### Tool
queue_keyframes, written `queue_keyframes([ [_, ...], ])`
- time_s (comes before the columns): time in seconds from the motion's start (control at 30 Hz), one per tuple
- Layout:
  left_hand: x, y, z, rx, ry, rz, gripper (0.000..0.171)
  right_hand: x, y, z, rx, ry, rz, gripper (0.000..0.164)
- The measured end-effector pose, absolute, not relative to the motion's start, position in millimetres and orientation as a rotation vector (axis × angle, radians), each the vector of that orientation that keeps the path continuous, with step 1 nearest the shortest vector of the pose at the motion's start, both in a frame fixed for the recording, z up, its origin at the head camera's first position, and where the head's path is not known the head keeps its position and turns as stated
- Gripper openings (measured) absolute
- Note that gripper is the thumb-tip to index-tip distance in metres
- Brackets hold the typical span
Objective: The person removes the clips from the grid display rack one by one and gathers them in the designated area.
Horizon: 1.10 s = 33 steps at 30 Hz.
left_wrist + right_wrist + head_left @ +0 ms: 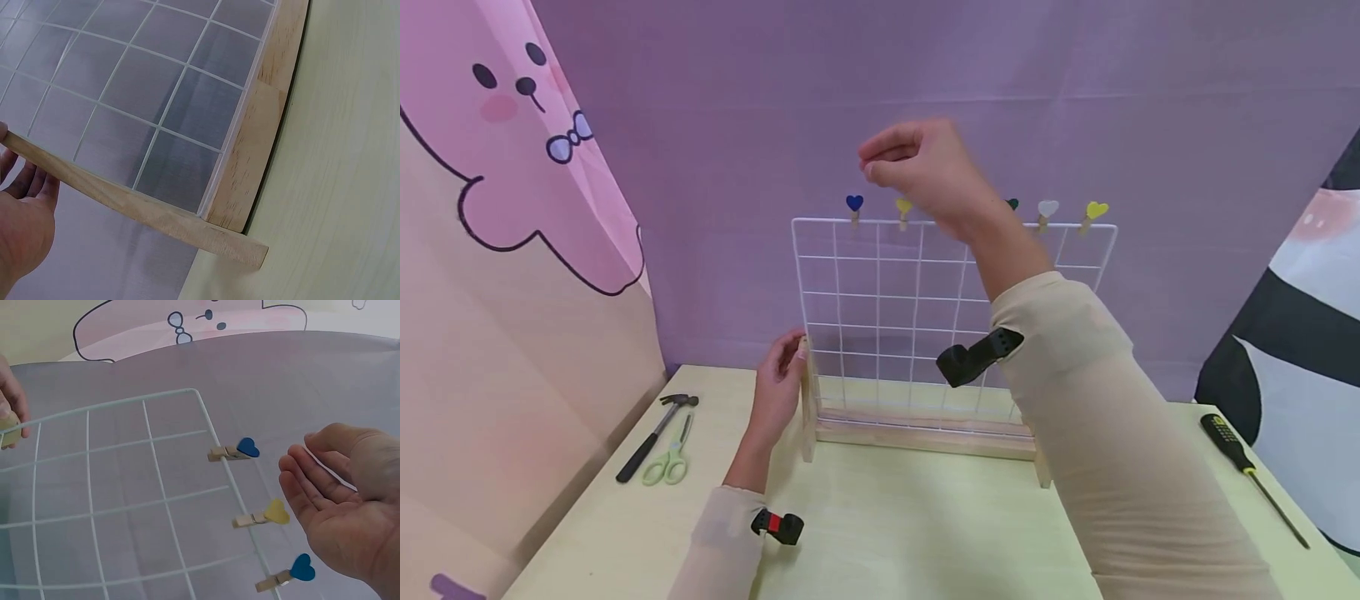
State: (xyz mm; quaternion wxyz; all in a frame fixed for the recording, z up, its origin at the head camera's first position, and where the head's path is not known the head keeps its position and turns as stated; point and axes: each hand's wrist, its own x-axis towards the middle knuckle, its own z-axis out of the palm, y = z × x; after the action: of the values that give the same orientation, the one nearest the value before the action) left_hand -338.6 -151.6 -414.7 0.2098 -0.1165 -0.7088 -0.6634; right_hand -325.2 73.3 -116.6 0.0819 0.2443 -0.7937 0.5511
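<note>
A white wire grid [880, 297] stands upright in a wooden stand [925, 437]. Small clothespins with hearts are clipped along its top bar: a blue-heart clothespin [854, 205], a yellow-heart clothespin [903, 210], a white-heart clothespin [1047, 212] and another yellow one [1095, 212], among others. My left hand [778, 383] grips the wooden left post [144, 209] of the stand near its top, thumb on one side and fingers on the other. Above the top bar hovers my right hand [925, 171], loosely bent and holding nothing. It hides part of the bar; a second blue-heart clothespin [294, 574] shows in the right wrist view.
On the table's left lie a hammer [655, 439] and green-handled scissors [668, 461]. A black and yellow screwdriver [1228, 442] lies near the right edge. A purple cloth backdrop [737, 167] hangs behind the grid.
</note>
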Motion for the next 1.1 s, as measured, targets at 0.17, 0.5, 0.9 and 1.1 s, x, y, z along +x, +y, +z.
queue_keyframes([
  [0.17, -337, -151, -414, -0.320, -1.963, -1.853, 0.037, -328, 69, -120, 0.703, -2.422, 1.617, 0.023],
  [0.5, -338, -152, -414, -0.316, -1.983, -1.848, 0.037, -334, 66, -130, 0.674, -2.474, 1.540, 0.024],
  [0.9, -335, -153, -417, -0.311, -1.996, -1.850, 0.037, -341, 60, -140, 0.633, -2.508, 1.507, 0.023],
  [1.1, -337, -153, -416, -0.304, -1.997, -1.838, 0.036, -342, 56, -142, 0.611, -2.508, 1.476, 0.023],
])
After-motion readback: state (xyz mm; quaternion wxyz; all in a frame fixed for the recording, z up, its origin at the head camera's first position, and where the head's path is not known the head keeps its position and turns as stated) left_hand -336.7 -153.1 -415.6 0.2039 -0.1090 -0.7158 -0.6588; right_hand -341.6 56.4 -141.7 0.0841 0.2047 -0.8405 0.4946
